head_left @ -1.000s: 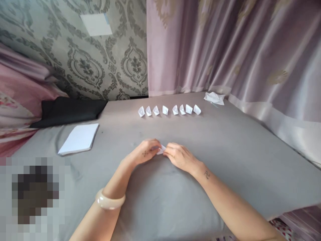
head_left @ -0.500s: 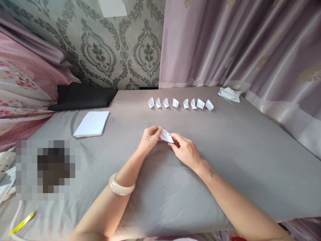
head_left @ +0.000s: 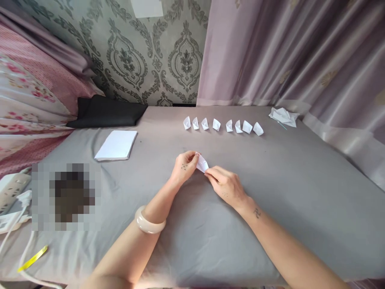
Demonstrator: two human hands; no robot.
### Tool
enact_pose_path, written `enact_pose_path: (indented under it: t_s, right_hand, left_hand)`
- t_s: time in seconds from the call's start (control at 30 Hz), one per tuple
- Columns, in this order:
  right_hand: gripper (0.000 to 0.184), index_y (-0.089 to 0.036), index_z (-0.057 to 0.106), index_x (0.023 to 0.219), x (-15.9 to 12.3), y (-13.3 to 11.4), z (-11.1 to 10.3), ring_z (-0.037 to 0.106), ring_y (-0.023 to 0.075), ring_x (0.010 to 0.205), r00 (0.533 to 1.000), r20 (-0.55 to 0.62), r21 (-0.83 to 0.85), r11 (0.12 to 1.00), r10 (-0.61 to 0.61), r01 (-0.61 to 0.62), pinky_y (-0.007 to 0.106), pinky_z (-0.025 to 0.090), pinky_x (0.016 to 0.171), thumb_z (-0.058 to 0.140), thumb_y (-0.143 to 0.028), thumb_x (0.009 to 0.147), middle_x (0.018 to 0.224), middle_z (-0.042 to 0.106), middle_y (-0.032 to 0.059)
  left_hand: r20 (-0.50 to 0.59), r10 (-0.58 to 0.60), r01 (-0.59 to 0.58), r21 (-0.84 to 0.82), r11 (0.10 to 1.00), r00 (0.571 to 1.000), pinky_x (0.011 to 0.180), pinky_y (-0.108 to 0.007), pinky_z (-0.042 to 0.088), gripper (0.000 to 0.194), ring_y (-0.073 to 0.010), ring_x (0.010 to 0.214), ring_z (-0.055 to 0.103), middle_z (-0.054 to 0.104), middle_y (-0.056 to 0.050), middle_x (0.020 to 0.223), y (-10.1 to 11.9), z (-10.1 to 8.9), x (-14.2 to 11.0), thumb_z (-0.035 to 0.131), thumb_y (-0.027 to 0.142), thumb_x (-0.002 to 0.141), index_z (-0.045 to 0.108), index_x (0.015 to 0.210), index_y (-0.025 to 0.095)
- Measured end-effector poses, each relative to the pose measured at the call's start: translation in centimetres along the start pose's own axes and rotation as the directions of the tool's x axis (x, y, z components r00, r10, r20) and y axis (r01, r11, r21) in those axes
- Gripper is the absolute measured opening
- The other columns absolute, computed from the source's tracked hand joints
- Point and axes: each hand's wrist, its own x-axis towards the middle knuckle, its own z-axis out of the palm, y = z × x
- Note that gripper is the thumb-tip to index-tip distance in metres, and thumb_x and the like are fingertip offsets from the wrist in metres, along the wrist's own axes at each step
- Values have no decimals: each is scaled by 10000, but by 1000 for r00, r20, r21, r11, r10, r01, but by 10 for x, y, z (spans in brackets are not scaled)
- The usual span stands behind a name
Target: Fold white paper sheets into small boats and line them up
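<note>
Between my hands is a small folded white paper boat [head_left: 202, 163], held at both ends above the grey cloth. My left hand [head_left: 184, 166] pinches its upper left end between thumb and fingers. At the lower right tip, my right hand [head_left: 225, 184] grips the paper with thumb and fingertips together. Farther back stands a row of several small white folded paper boats [head_left: 216, 125], spaced along the surface. My fingers hide both ends of the held piece.
A stack of white paper [head_left: 116, 145] lies to the left, in front of a folded black cloth [head_left: 111, 112]. Crumpled paper pieces [head_left: 283, 117] sit at the back right. Near left are a power strip [head_left: 13, 188], white cables and a yellow strip [head_left: 33, 258]. A blurred patch covers something there.
My right hand's fingers have closed in on the paper's lower tip, and the paper has tilted more steeply. The whole view has shifted, so the scene sits slightly farther right.
</note>
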Motion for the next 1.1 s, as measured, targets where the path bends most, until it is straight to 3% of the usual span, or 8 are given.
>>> enact_pose_path:
  t_s: [0.27, 0.43, 0.5, 0.57, 0.67, 0.87, 1.1]
  right_hand:
    - [209, -207, 659, 940, 22, -7, 8, 614, 144, 698, 992, 47, -84, 989, -118, 122, 257, 377, 612, 451, -207, 948, 793, 667, 26]
    - [256, -214, 666, 911, 61, -24, 20, 617, 138, 733, 987, 134, -50, 994, -89, 96, 236, 367, 638, 417, -241, 963, 810, 671, 31]
    - [259, -225, 666, 932, 83, -29, 29, 629, 144, 786, 984, 175, -55, 998, -30, 40, 231, 376, 678, 412, -265, 966, 866, 687, 34]
    - [253, -239, 657, 968, 109, -30, 41, 635, 157, 866, 975, 208, -103, 993, 80, -59, 231, 383, 716, 408, -281, 965, 950, 696, 33]
    - [287, -210, 635, 1047, 148, -27, 62, 631, 188, 948, 971, 187, -145, 982, 151, -125, 249, 393, 740, 361, -248, 972, 1045, 690, 72]
    - [346, -172, 617, 1094, 204, -19, 100, 620, 227, 1011, 946, 189, -212, 952, 262, -222, 289, 412, 799, 295, -192, 970, 1106, 672, 124]
    - [361, -155, 595, 1136, 229, -13, 113, 597, 249, 1075, 918, 220, -242, 930, 329, -275, 316, 411, 866, 286, -144, 950, 1153, 641, 151]
  left_hand:
    - [-47, 36, -29, 139, 990, 998, 577, -222, 435, 279, -136, 624, 579, 655, -8, 664, -11, -13, 16, 478, 336, 827, 690, 834, 154]
    - [-205, 8, 10, 88, 996, 979, 652, -245, 470, 273, -165, 729, 632, 698, -45, 766, -15, -37, 34, 509, 336, 815, 697, 865, 145]
    - [-317, 6, 18, 74, 997, 948, 747, -273, 487, 348, -192, 876, 645, 703, -94, 958, -18, -49, 41, 514, 381, 830, 660, 1029, 135]
    - [-455, -16, 40, 43, 998, 890, 821, -304, 488, 459, -214, 981, 629, 664, -135, 1099, -22, -60, 47, 542, 442, 826, 592, 1159, 130]
    - [-584, -76, 83, -15, 996, 809, 832, -339, 500, 489, -224, 963, 638, 656, -153, 1078, -29, -71, 52, 562, 469, 820, 568, 1169, 126]
    - [-595, -111, 102, -50, 994, 796, 796, -356, 522, 366, -217, 889, 654, 678, -116, 930, -40, -73, 56, 567, 388, 827, 592, 1093, 138]
    - [-583, -136, 123, -62, 990, 801, 787, -353, 523, 340, -213, 871, 656, 679, -126, 952, -44, -74, 59, 558, 366, 832, 594, 1076, 132]
